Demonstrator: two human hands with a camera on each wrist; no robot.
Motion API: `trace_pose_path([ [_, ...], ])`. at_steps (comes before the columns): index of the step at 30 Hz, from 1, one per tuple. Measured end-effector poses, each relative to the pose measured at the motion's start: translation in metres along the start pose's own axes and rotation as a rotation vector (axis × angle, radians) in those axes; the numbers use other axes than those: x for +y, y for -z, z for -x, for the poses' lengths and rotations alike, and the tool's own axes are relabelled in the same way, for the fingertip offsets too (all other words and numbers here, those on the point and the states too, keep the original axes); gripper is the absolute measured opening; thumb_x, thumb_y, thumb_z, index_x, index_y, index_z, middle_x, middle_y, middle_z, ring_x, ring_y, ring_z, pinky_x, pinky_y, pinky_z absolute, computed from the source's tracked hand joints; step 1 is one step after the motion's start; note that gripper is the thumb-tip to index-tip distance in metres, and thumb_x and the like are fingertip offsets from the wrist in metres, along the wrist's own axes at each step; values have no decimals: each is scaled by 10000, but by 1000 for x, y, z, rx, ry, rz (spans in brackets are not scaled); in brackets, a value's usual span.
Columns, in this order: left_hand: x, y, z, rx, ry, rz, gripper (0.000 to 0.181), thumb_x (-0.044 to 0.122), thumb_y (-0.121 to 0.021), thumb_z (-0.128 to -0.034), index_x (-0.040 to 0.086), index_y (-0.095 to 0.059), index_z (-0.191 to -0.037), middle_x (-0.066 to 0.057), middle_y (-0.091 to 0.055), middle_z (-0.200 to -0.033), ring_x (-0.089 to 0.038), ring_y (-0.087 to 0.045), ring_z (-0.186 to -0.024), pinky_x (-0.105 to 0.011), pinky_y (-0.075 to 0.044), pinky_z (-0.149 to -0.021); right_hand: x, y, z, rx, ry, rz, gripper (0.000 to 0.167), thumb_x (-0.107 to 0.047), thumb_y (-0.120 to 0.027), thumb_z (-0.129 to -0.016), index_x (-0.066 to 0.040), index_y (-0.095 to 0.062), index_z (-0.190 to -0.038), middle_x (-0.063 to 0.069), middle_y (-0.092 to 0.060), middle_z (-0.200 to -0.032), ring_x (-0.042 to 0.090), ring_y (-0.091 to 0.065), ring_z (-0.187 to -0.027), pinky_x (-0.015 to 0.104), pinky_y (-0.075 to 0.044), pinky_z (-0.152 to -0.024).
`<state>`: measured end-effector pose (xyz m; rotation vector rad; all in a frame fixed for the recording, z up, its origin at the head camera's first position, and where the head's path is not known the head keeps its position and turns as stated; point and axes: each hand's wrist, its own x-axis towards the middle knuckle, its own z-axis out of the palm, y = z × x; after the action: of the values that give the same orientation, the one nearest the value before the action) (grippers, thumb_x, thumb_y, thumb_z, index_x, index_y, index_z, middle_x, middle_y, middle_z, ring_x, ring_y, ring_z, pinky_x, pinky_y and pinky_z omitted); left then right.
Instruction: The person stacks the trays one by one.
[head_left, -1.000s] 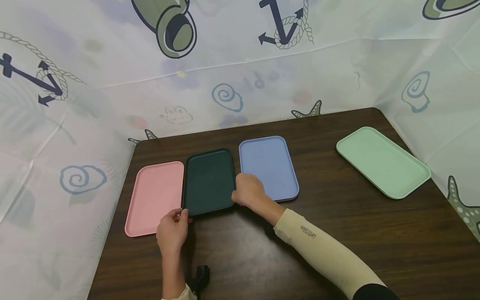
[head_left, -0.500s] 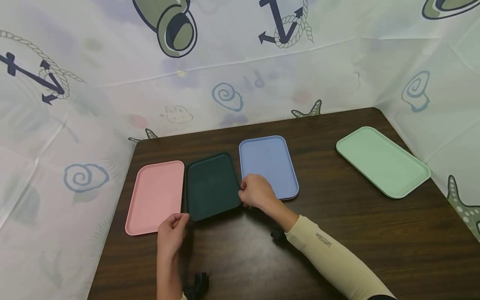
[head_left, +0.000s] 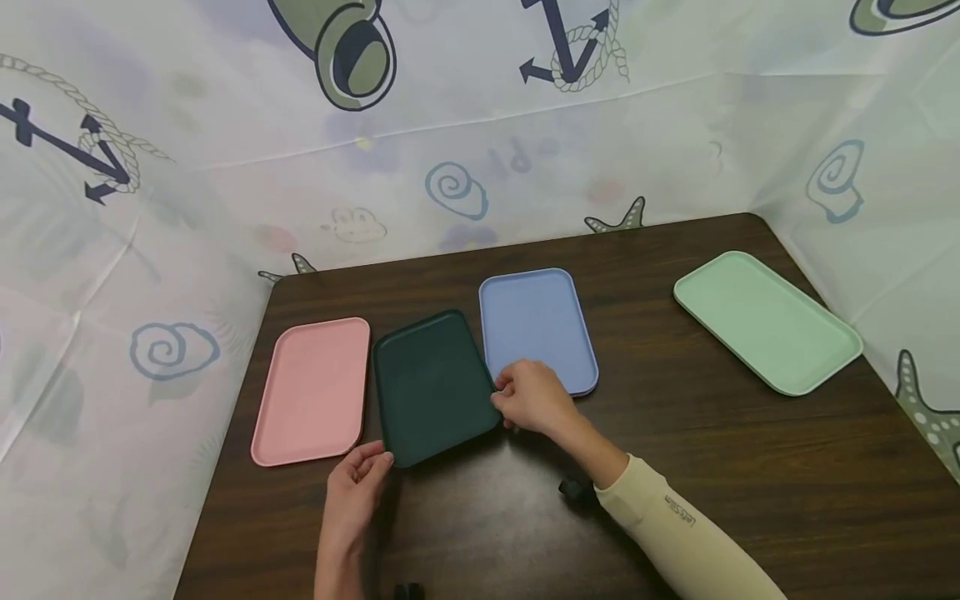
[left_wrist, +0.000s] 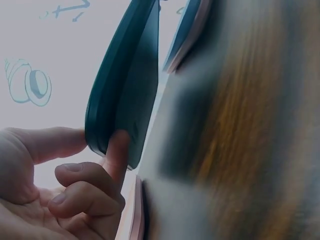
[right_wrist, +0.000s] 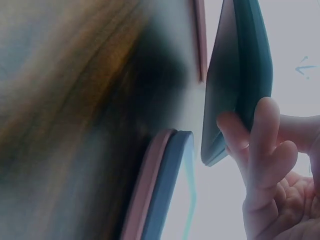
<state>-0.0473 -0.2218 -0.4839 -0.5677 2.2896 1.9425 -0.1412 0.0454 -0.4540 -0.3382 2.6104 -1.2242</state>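
A dark green tray [head_left: 437,390] is raised off the table, its underside showing in both wrist views. My left hand [head_left: 357,487] pinches its near left corner, thumb on the rim and a fingertip [left_wrist: 118,142] underneath. At the near right corner my right hand [head_left: 536,398] grips the rim, with fingers [right_wrist: 234,131] below the tray. To the left lies a pink tray [head_left: 313,392]. A blue tray [head_left: 536,325] lies on the right, beside my right hand. Beneath it a pinkish tray edge [right_wrist: 142,195] shows in the right wrist view.
A light green tray [head_left: 768,323] lies slanted near the right edge of the brown wooden table [head_left: 660,500]. Patterned cloth [head_left: 525,158] hangs behind and at the sides. Small black objects [head_left: 576,490] show by both wrists.
Both hands have drawn the dark green tray toward me and slightly right, lifting and turning it a little. A gap has opened between it and the pink tray. The other trays stay put.
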Motion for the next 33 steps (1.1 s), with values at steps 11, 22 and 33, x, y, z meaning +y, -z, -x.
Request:
trace_pose_path([
  [11, -1, -12, 19, -35, -12, -4, 407, 31, -621, -946, -104, -508, -1313, -23, -611, -856, -47, -386, -542, -196, -322, -480, 16, 6, 21, -2, 11, -39, 95, -117, -704, -872, -44, -677, -926, -101, -613, -570, 67, -609, -493, 291, -482, -670],
  [22, 2, -33, 34, -133, -23, 51, 434, 14, -645, -923, -95, -482, -1311, -101, -619, -914, -86, -503, -648, -211, -380, -568, 37, 27, 54, 12, -2, -157, 177, -138, -695, -881, -24, -705, -1017, -83, -664, -655, 168, -653, -555, 280, -477, -574],
  [33, 3, -58, 49, -243, -48, 67, 410, -7, -671, -897, -74, -482, -1254, -91, -598, -896, -81, -435, -577, -197, -361, -555, 67, 46, 92, 3, -55, -268, 239, -158, -745, -870, 16, -687, -1023, -23, -685, -705, 187, -644, -578, 284, -498, -553],
])
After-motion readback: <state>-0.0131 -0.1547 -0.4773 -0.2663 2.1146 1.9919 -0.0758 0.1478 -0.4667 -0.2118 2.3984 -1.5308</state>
